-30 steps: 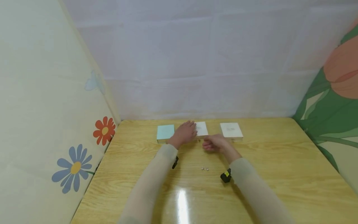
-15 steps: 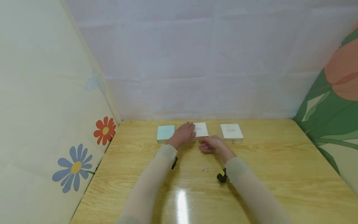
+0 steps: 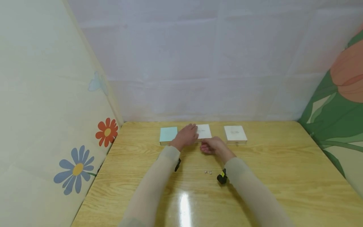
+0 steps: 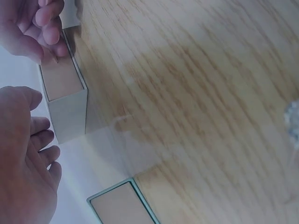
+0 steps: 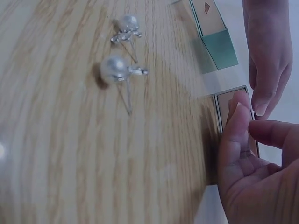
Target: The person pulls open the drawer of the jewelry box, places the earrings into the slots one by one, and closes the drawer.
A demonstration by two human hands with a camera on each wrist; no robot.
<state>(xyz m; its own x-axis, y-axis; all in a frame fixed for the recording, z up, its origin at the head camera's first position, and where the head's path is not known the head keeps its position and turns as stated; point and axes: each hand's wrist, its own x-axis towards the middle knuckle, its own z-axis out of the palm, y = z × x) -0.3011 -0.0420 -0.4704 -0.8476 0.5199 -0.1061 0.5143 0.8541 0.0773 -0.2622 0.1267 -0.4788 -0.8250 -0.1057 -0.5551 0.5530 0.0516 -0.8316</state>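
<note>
A white flat drawer box (image 3: 204, 131) stands in the middle of a row at the table's back. My left hand (image 3: 186, 135) lies at its left end, fingers fairly straight and resting on its top. At the box's front my right hand (image 3: 212, 146) has thumb and fingertips together on a small pull tab (image 4: 56, 59) on the beige front face (image 4: 65, 81). Those fingers partly hide the tab. The drawer front sits level with the box's edges. Nearer me lie two pearl earrings (image 5: 115, 70), their posts showing in the right wrist view.
To the left is a mint-green box (image 3: 168, 134) of the same kind, with a small diamond-shaped tab (image 5: 207, 7). Another white box (image 3: 235, 133) stands to the right. The wooden table (image 3: 283, 176) meets a pale cloth wall (image 3: 198, 63) at the back.
My right hand has moved slightly left along the middle box's front, covering the tab that showed there before. My left hand has barely moved, and the earrings lie where they were.
</note>
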